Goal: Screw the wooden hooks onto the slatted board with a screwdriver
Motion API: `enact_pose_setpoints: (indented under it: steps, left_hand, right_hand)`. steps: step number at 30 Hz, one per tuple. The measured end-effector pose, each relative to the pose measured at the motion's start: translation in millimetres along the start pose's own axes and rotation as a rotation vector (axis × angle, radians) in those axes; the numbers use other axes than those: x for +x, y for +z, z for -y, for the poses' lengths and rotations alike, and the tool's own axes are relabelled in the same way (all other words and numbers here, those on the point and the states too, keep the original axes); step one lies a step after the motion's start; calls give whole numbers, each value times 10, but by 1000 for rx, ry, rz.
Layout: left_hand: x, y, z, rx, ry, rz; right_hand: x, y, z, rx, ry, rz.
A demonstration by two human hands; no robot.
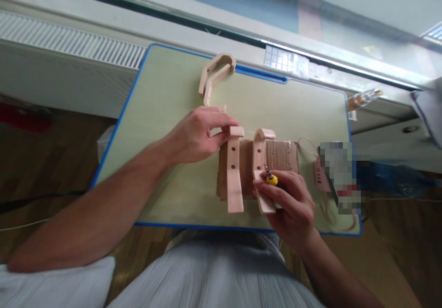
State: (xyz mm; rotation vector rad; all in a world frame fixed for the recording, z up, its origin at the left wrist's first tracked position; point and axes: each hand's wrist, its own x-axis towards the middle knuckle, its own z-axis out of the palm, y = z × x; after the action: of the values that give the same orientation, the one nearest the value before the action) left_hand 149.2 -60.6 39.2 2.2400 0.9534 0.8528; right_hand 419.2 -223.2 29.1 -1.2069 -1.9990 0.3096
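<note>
My left hand (202, 135) is closed, its thumb and forefinger pinching the curved upper end of a pale wooden hook (235, 179) with two dark holes. A matching wooden hook (259, 158) lies just to the right, also with two holes. Both rest across a brown cardboard piece (281, 154). My right hand (290, 202) is closed around a small screwdriver (272, 178) with a yellow handle, its metal tip pointing up near the lower hole of the right hook. Fingers of that hand also touch this hook's lower part.
More curved wooden hooks (217, 75) stand at the back of the blue-edged table (169, 78). On the right are a pink corded device (322, 175) and a blurred-out object (340, 174). A clear bottle (365, 98) is beyond the right edge; a radiator (72, 41) is behind left.
</note>
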Motion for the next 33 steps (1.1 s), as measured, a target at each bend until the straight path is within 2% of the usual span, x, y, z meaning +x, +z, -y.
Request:
enact_pose_setpoints:
  steps: [4,7,11,18,25,29,33]
  left_hand:
    - [-13,-19,-5,5,26,-19]
    - [-43,-32,-11,12,46,-26]
    - [-88,-37,-17,45,13,-14]
    - [-134,1,-32,40,-2,-49]
    - [-183,16,-120,52,-86,-103]
    - [-278,-59,-150,86,-127,-115]
    - [-471,-229,-147,182,-205,-146]
  right_hand:
    - [6,-19,5,10,-34,63]
    - [-17,9,7,22,-27,37]
    - [-40,43,-1,37,-22,8]
    - [-21,26,-45,46,-52,23]
    - [-12,22,-56,41,-70,4]
    - [-11,15,-70,31,-86,5]
    - [-15,12,-85,37,-92,1]
